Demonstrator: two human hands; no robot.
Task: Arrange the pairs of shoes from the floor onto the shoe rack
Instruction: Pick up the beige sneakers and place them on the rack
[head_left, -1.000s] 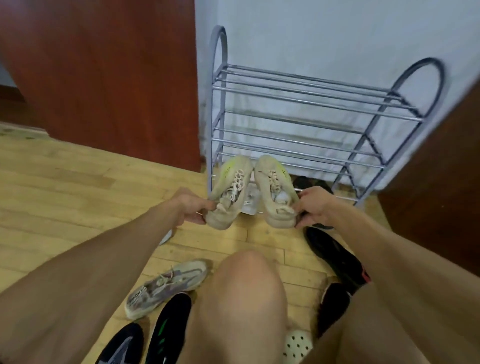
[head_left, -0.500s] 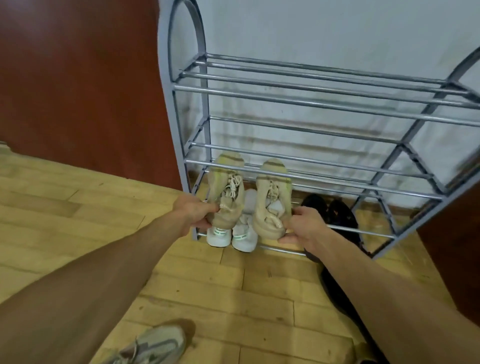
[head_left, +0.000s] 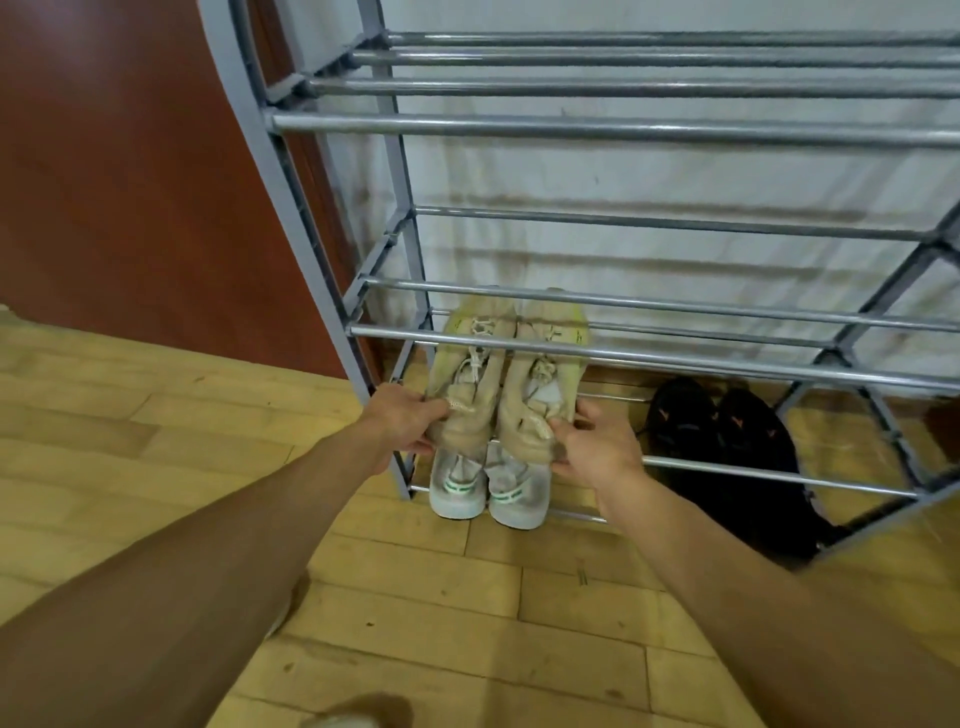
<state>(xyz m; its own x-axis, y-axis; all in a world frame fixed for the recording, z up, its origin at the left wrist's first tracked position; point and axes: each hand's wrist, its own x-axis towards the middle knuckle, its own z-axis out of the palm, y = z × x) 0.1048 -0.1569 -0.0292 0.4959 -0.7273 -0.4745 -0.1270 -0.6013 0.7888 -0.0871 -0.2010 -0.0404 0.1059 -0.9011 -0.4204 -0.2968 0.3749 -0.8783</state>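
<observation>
A grey metal shoe rack (head_left: 613, 130) with several tiers of bars fills the upper view against a white wall. My left hand (head_left: 402, 421) grips the heel of the left beige sneaker (head_left: 470, 379). My right hand (head_left: 592, 449) grips the heel of the right beige sneaker (head_left: 545, 384). Both shoes point toes-first under the front bar of a lower tier, above a pair of white sneakers (head_left: 488, 488) on the bottom tier. A black pair (head_left: 727, 441) sits on the bottom tier to the right.
A reddish-brown wooden panel (head_left: 130, 182) stands left of the rack. The floor (head_left: 467, 623) is light wooden boards. The toe of a grey shoe (head_left: 337, 719) shows at the bottom edge.
I have leaned closer to the rack and pushed the beige pair further in under the tier's front bar. The shoes on the floor have dropped out of view.
</observation>
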